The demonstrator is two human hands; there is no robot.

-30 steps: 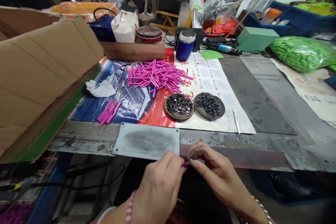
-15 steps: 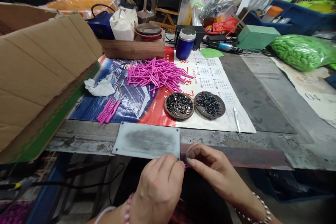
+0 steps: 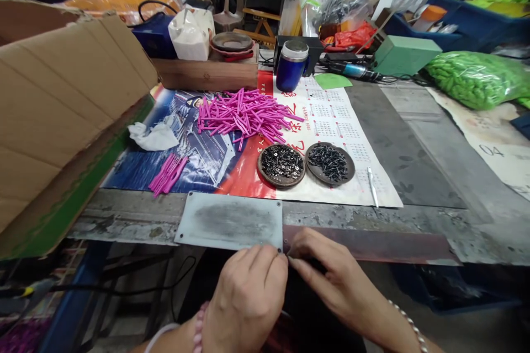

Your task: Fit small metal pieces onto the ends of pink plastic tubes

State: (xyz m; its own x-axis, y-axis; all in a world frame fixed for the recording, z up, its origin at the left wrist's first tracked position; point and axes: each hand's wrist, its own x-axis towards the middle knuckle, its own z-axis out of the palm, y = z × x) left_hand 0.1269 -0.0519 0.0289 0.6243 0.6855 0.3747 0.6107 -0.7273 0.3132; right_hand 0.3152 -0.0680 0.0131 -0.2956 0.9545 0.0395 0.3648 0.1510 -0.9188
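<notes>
Where the table's front edge meets the grey metal plate [image 3: 232,220], the left hand [image 3: 248,292] and the right hand [image 3: 327,276] come together fingertip to fingertip, fingers curled and pressed close; whatever they pinch between them is hidden, so I cannot tell what it is. Beyond the plate lie a heap of pink sticks [image 3: 244,116], a small bundle of pink sticks [image 3: 168,174], and two round dishes [image 3: 281,165] of dark small parts side by side.
</notes>
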